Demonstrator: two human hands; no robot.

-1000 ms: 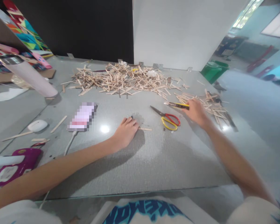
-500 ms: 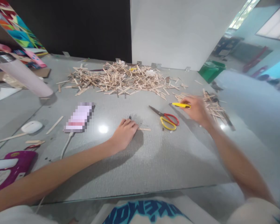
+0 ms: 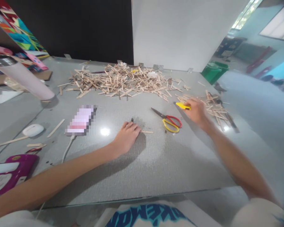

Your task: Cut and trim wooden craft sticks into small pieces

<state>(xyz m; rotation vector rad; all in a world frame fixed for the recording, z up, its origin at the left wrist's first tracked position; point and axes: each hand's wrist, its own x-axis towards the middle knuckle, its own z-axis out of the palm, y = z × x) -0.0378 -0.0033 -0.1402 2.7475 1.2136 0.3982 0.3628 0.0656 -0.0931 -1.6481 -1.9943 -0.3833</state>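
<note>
On the grey tabletop, fingers curled, my left hand [image 3: 127,135] presses down over a flat wooden stick [image 3: 147,132], whose end pokes out to the right. A small dark item [image 3: 132,119] shows at its fingertips, too small to name. Closed around a yellow utility knife [image 3: 182,106], my right hand [image 3: 197,113] is held to the right, near a small pile of sticks. The knife points left, and its blade is hard to make out. Scissors [image 3: 169,121] with one red and one yellow handle lie between the hands, blades pointing up and left.
A large heap of wooden sticks [image 3: 123,80] spreads along the back, with a smaller pile [image 3: 216,110] at right. On the left are a phone [image 3: 81,119] with its cable, a pale bottle [image 3: 26,77], a white case [image 3: 33,130] and a magenta device [image 3: 26,170]. A green bin [image 3: 214,72] stands beyond.
My right hand has shifted slightly left, and the knife has turned so that less of its length shows. My left hand stays over the stick.
</note>
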